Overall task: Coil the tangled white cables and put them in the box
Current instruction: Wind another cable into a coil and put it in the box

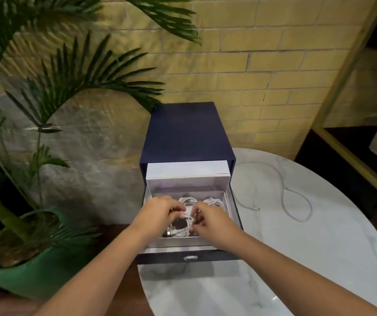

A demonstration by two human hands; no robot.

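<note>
Stowing step — your left hand [162,209] and right hand [208,221] both pinch a coiled white cable [179,231] inside the navy box's [183,133] open drawer [234,208]; next you'd release it and reach right for the loose cable [282,183] on the desk [319,247] — not yet coiled.

Only two bare hands and two bare forearms of the person show. The left hand [160,212] joins a left forearm [105,258] that comes in from 7 o'clock. The right hand [210,221] joins a right forearm [285,263] from 5 o'clock. Both arms are uncovered to the picture's edge. The fingertips are too blurred to show nails.
</note>
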